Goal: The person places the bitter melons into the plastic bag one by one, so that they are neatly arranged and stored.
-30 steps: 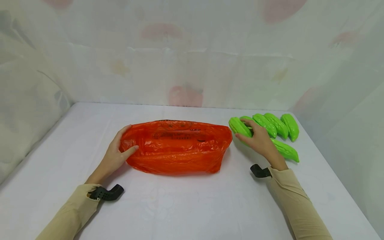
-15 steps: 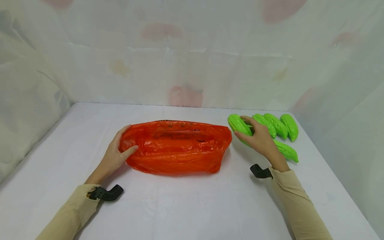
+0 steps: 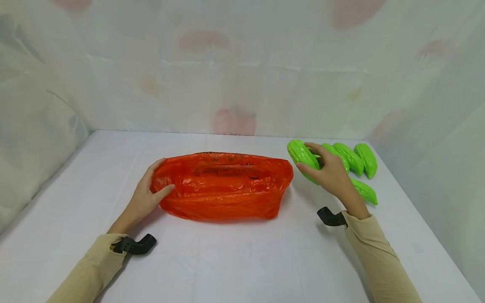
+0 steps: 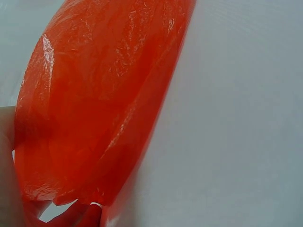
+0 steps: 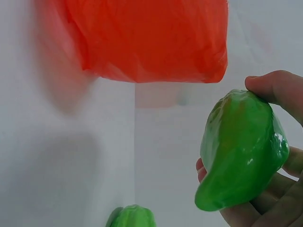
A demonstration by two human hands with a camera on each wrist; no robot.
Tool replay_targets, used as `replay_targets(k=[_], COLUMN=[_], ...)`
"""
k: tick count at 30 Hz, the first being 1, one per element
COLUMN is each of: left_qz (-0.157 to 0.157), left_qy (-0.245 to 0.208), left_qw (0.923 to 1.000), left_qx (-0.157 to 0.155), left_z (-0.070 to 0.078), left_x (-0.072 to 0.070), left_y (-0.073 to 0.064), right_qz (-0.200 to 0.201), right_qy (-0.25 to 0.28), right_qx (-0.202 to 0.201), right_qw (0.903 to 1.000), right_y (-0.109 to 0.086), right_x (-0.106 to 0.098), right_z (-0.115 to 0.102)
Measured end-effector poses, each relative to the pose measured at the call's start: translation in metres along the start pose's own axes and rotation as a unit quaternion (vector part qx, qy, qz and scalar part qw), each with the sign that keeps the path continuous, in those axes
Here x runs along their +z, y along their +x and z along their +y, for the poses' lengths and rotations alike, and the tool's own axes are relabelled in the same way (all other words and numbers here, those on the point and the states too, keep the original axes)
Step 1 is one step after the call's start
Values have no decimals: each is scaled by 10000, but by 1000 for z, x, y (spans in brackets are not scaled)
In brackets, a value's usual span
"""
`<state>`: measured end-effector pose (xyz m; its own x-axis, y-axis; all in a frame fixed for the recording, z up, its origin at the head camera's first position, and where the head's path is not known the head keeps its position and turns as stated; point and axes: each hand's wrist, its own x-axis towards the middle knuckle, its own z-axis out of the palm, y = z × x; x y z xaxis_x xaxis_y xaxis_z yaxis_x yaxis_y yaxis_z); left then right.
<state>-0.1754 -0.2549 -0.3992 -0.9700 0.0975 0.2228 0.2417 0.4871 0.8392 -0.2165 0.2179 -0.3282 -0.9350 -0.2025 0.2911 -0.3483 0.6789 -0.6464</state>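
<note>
An orange-red plastic bag (image 3: 223, 206) with dark print lies on the table, its wide mouth turned up. My left hand (image 3: 145, 195) holds the bag's left end, thumb over the inside of the mouth and fingers on the outer side. In the left wrist view the bag's glossy side (image 4: 104, 94) fills much of the frame. To the right of the bag, my right hand (image 3: 330, 173) grips a bright green, ridged bitter melon (image 3: 302, 155) between thumb and fingers. The right wrist view shows its tapered tip (image 5: 210, 196) pointing down, raised above the table.
Several more green bitter melons lie at the back right, among them one in the back row (image 3: 349, 158), one by the right edge (image 3: 366, 160) and one nearer (image 3: 364, 191). A pale patterned curtain (image 3: 235, 84) stands behind the white table (image 3: 235, 261).
My right hand has raised the bitter melon slightly up and away from the others, and the melon has tilted steeper. The left hand and the bag stay put.
</note>
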Motion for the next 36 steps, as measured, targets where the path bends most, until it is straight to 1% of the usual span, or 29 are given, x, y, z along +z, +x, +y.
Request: replay_targets(k=[7,12,16,22,32,36], left_qz=[-7,-4,-5,4,25,58], left_qy=[10,28,50,62,16,-5], left_qw=[10000,10000,10000,10000,10000,9999], left_qx=[-1,-24,-18,24,83,151], left_z=[0,0,0,-1,-3,-3], left_x=[1,1,0,0,0,1], left_y=[-1,-1,0,0,1,1], right_qz=[90,144,158,161,-130,-249], right_qy=[-7,111,226,237,607,644], right_qx=[-109,-233,-407,-573,-737,-818], right_qw=[9999,9996,9988,9979,9953,9943], right_y=[-3,-5,-5,-3,4,8], right_x=[-3,-4,-2,3,16,23], right_z=[-9,-16,-24,-31,-44,-49])
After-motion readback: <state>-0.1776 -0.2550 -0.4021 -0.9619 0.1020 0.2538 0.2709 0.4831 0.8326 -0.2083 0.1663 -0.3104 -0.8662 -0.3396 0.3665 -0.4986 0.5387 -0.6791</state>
